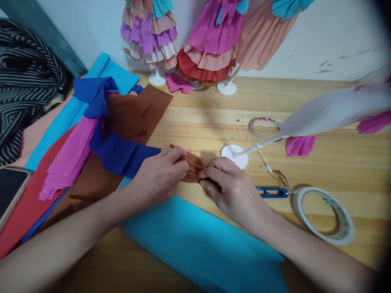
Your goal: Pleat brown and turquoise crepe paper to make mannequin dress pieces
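Between my two hands is a small pleated piece of brown crepe paper (193, 165), gathered into narrow folds. My left hand (163, 173) is closed on its left end, fingers curled over it. At the right end, my right hand (229, 183) pinches the paper between thumb and fingers. A wide turquoise paper sheet (195, 240) lies below both hands, close to the front of the table. Next to my left hand lies a crumpled dark blue paper strip (122, 152). Just beyond my right hand stands a white mannequin base (234, 156).
Coloured papers, including a brown sheet (134, 114) and a pink strip (69, 156), pile up at left beside a phone (12, 191). Right are a blue-handled tool (273, 192), a tape roll (345, 219) and a leaning white mannequin (324, 106). Paper-dressed mannequins (214, 36) stand behind.
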The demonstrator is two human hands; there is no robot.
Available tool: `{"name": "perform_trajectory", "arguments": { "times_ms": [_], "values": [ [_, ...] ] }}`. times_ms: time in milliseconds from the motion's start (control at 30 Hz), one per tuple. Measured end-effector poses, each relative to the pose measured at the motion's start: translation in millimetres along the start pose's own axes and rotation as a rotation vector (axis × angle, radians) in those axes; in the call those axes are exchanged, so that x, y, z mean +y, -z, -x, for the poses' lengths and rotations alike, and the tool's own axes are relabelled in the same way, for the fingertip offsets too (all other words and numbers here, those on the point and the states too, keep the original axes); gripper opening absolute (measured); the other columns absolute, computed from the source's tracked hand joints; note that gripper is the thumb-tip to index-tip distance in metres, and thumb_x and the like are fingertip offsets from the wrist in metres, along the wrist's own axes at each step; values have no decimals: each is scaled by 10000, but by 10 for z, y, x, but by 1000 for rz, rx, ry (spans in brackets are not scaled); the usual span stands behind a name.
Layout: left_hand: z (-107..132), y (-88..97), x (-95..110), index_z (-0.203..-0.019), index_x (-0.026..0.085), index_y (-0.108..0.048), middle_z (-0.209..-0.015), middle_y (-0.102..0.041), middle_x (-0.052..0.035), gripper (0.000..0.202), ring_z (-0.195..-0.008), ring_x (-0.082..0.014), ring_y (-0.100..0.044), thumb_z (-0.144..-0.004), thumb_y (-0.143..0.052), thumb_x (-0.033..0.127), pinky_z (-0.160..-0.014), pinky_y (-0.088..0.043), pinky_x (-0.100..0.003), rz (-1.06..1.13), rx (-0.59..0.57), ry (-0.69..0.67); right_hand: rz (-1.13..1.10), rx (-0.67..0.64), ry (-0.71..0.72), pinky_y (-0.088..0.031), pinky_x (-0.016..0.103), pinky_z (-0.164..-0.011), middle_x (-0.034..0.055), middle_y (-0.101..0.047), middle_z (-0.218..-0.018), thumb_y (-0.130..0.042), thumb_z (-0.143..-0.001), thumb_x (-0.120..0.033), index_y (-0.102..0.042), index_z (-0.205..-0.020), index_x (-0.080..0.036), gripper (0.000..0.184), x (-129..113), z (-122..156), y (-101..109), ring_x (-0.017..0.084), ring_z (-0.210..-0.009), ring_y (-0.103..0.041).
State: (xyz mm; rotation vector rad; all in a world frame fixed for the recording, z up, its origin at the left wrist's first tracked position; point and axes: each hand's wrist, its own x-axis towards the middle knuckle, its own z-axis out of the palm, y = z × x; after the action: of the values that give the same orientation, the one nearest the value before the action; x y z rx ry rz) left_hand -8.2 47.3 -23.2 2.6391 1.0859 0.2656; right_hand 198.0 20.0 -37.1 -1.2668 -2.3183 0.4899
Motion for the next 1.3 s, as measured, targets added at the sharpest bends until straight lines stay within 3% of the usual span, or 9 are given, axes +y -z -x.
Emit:
{"name": "perform_trajectory", "arguments": {
  "times_ms": [333,500,667,900,1100,1300],
  "values": [
    [-5,-9,10,-805,152,-583,-1049,-573,-99,169,-944,-223,-553,-897,-447,193,-713,-497,-328,-59,-31,-24,15,-6,-13,-498,380,-674,95,-592,-803,-494,-865,-116,-656,-825,-146,169,0,10,-2,233,-786,-557],
    [9,121,-54,-843,159,-600,-1070,-577,-77,81,-964,-215,-570,-858,-522,179,-773,-504,-337,-51,-80,30,11,-1,-6,-502,373,-681,82,-596,-785,-501,-861,-116,-646,-813,-164,160,-5,-4,7,228,-781,-564],
    [16,223,-85,-893,185,-628,-1016,-583,-53,128,-896,-187,-582,-853,-509,161,-706,-477,-294,-59,-62,45,2,8,14,-505,376,-671,87,-613,-798,-495,-858,-101,-642,-812,-159,164,-4,-5,11,229,-784,-572],
    [1,108,-4,-935,182,-634,-939,-557,-41,158,-839,-173,-551,-874,-490,174,-677,-448,-276,37,-83,9,22,11,18,-503,373,-669,80,-607,-787,-502,-872,-118,-641,-824,-155,152,7,6,-2,229,-778,-574],
    [-26,33,56,-826,166,-609,-924,-567,-54,164,-834,-188,-526,-896,-468,211,-647,-423,-282,-51,-109,-16,23,3,15,-497,371,-670,89,-612,-794,-494,-875,-123,-651,-832,-148,165,10,6,1,231,-781,-570],
    [-34,-4,61,-837,155,-592,-916,-580,-55,129,-840,-190,-526,-885,-517,250,-690,-438,-300,-56,-85,-45,57,6,29,-479,361,-673,94,-617,-784,-494,-886,-133,-660,-822,-130,178,-1,9,-4,231,-780,-553]
  ]
}}
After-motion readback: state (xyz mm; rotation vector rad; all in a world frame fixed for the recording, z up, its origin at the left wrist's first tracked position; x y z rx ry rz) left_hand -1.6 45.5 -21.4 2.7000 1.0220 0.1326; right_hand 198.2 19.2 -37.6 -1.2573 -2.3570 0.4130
